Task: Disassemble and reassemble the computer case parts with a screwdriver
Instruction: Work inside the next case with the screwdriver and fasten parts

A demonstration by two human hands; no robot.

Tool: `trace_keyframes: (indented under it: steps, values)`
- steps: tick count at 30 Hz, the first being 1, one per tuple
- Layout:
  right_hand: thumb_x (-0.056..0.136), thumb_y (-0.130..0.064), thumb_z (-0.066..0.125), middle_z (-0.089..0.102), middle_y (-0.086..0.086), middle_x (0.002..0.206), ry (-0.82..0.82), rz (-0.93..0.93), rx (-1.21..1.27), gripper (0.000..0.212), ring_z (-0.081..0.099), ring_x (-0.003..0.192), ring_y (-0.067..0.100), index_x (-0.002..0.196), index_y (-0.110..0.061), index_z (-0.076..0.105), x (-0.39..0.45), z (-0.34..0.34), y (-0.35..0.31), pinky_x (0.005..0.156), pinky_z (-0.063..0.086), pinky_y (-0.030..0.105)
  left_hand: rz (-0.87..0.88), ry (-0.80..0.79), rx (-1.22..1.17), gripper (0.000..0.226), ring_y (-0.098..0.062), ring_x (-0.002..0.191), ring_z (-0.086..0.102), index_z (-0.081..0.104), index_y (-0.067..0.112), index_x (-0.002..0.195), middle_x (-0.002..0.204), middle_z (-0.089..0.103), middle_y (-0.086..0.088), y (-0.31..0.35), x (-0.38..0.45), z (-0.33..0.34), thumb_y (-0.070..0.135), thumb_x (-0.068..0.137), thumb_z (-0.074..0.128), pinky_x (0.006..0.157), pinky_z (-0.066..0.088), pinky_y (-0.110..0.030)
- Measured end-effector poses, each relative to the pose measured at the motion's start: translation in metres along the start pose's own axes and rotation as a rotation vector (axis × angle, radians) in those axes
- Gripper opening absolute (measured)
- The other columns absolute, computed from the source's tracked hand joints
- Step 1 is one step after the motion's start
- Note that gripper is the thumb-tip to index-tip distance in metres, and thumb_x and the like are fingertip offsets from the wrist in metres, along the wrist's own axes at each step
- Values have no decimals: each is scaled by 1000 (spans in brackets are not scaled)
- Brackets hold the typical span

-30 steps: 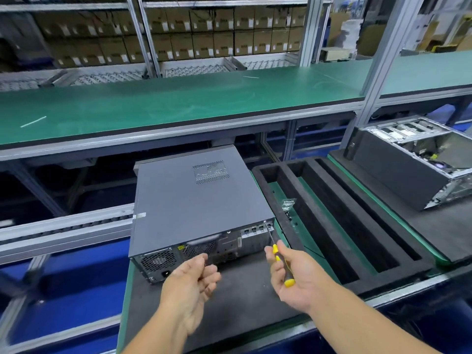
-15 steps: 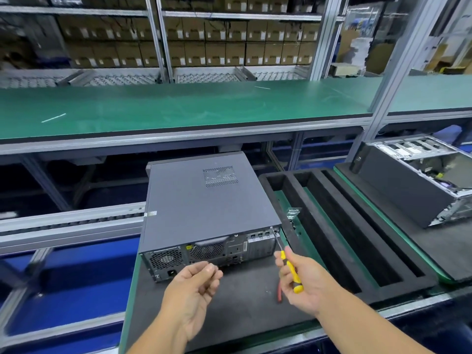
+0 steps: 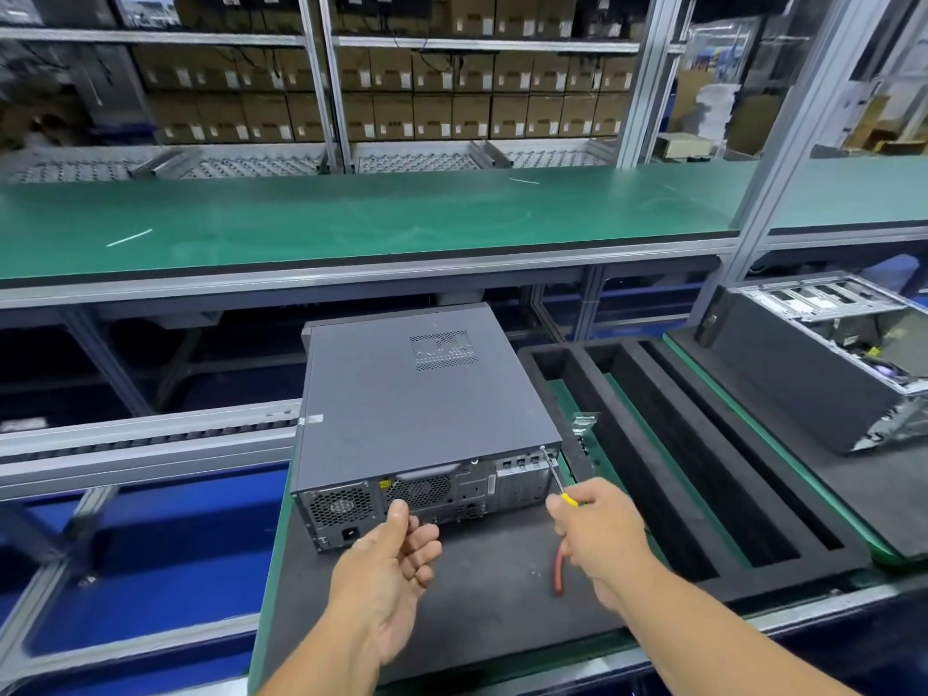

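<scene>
A grey computer case (image 3: 412, 399) lies flat on a black foam pad (image 3: 482, 585), its rear panel with fan grilles and ports facing me. My right hand (image 3: 597, 537) grips a yellow-handled screwdriver (image 3: 558, 482). The screwdriver's tip sits at a screw at the top right corner of the rear panel. My left hand (image 3: 391, 565) hovers in front of the rear panel with fingers loosely curled, holding nothing visible. A red-handled tool (image 3: 558, 570) lies on the pad under my right hand.
A black foam tray with long slots (image 3: 703, 469) sits right of the case, a small clear bag (image 3: 585, 424) in its nearest slot. A second, opened case (image 3: 823, 374) lies far right. A green workbench (image 3: 351, 223) spans behind, with shelves of cartons beyond.
The view has shifted down and left, so the case sits more central. My right hand turned over the screwdriver handle, with the tip staying at the corner screw. My left hand rose slightly.
</scene>
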State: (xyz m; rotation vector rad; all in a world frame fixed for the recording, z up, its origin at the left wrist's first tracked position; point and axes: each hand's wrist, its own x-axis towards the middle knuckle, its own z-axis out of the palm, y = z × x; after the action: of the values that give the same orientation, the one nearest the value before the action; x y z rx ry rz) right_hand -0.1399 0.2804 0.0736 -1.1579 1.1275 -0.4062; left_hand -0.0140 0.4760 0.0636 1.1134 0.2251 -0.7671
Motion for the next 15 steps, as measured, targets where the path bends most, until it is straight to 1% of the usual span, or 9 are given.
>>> trace_keyframes:
  steps: [1, 4, 6, 8, 10, 11, 13, 14, 15]
  values:
    - [95, -19, 71, 62, 4, 65, -32, 51, 42, 15, 46, 42, 11, 101, -6, 65, 0, -1, -2, 40, 35, 23, 1, 6, 6, 33, -15, 52, 64, 65, 9, 90, 73, 72, -12, 2, -1, -1, 41, 88, 71, 40, 43, -21]
    - [93, -18, 71, 62, 5, 71, -274, 449, 632, 18, 45, 41, 6, 106, -6, 66, 0, -10, -12, 32, 34, 16, -9, 9, 8, 40, -13, 48, 59, 66, 10, 88, 70, 69, -9, 5, -2, -3, 46, 77, 76, 37, 37, -21]
    - [99, -21, 67, 72, 9, 78, -249, 364, 475, 17, 53, 45, 10, 109, -7, 69, 3, -14, -8, 36, 44, 20, -18, 5, 4, 39, -12, 48, 59, 67, 9, 89, 71, 70, -9, 5, -1, -4, 46, 78, 74, 38, 38, -21]
    - [105, -25, 57, 78, 5, 79, -65, 88, 3, 17, 61, 55, 16, 109, -17, 71, 7, -10, -2, 51, 53, 29, -17, 0, 5, 36, -13, 49, 61, 68, 9, 91, 72, 71, -9, 3, 0, -7, 45, 84, 70, 39, 40, -21]
    - [107, -29, 49, 76, 0, 71, 45, -33, -132, 23, 56, 54, 15, 108, -24, 71, 7, -4, 2, 54, 51, 30, -14, 9, 4, 33, -13, 49, 61, 67, 10, 91, 72, 72, -8, 2, 1, -7, 43, 90, 66, 39, 41, -22]
    - [109, -30, 48, 74, 0, 68, -11, 35, -36, 25, 50, 48, 12, 111, -22, 71, 6, -4, 2, 46, 45, 26, -14, 12, 3, 32, -13, 48, 61, 67, 11, 90, 71, 72, -8, 1, 1, -8, 43, 92, 65, 39, 41, -22]
    - [110, -32, 48, 68, 3, 69, -223, 325, 372, 30, 38, 41, 7, 119, -14, 71, 4, -8, -5, 35, 31, 19, -17, 15, 4, 33, -13, 48, 61, 65, 11, 88, 70, 71, -8, 1, 2, -7, 44, 92, 66, 38, 40, -22]
    - [109, -33, 49, 66, 4, 71, -258, 394, 477, 32, 37, 41, 6, 121, -12, 70, 2, -11, -6, 33, 29, 17, -19, 18, 4, 34, -13, 48, 60, 64, 12, 88, 70, 70, -8, 1, 3, -7, 45, 92, 66, 38, 40, -22]
    - [108, -34, 52, 67, 5, 73, -259, 374, 447, 31, 38, 41, 6, 120, -12, 71, 2, -11, -5, 33, 29, 17, -22, 23, 4, 35, -13, 47, 60, 64, 12, 87, 69, 70, -8, 1, 3, -8, 46, 91, 67, 38, 39, -22]
